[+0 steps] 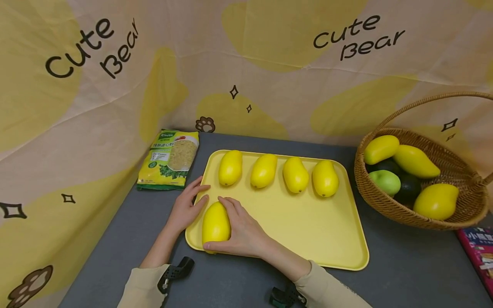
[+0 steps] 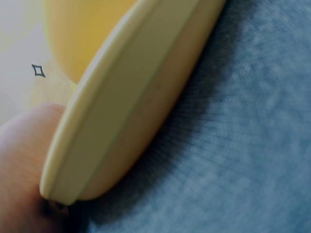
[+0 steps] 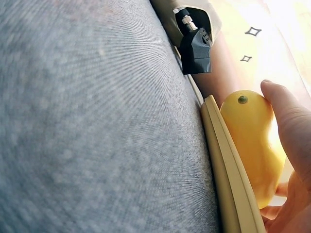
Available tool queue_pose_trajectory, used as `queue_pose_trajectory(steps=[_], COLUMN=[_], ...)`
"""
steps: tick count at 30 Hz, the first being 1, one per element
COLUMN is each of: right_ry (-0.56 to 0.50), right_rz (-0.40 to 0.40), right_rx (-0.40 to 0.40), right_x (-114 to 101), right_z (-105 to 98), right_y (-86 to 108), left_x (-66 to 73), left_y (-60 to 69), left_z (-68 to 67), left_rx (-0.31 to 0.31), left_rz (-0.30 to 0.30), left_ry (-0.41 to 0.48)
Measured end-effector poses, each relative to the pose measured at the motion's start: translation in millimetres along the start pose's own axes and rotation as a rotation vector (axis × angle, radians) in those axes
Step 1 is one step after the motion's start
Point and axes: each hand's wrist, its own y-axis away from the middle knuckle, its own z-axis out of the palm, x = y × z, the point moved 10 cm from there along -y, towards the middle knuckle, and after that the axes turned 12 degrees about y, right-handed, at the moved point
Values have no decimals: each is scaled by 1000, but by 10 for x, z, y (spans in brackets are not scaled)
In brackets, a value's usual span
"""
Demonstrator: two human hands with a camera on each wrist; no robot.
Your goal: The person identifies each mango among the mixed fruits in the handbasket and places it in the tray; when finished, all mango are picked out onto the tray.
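A yellow mango [image 1: 215, 224] lies at the near left corner of the yellow tray [image 1: 292, 226]. My right hand [image 1: 242, 231] grips it, thumb at its near end and fingers around its far side. The right wrist view shows the same mango [image 3: 255, 145] just inside the tray rim, its stem end facing the camera. My left hand [image 1: 188, 205] rests at the tray's left rim, fingers extended and holding nothing. A row of mangoes, with one mango [image 1: 230, 167] at its left end, lies along the tray's far side.
Right of the tray stands a wicker basket [image 1: 360, 179] with mangoes, a green apple [image 1: 385, 182] and dark green fruit. A yellow-green Knorr packet [image 1: 168, 160] lies at the back left. A pink printed box or book [image 1: 477, 252] shows at the right edge. Patterned cloth hangs behind.
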Motion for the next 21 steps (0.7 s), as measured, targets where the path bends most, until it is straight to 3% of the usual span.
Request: queue_pose_trajectory(steps=[16, 21], right_ry=[-23, -20], right_rz=[25, 49], right_rx=[-15, -35], right_x=[28, 67], right_z=[-32, -123], right_y=[-1, -6], left_x=[32, 27], left_y=[-9, 5], left_z=[-2, -5], left_rx=[3, -1], left_rz=[28, 32], left_ry=[-5, -9])
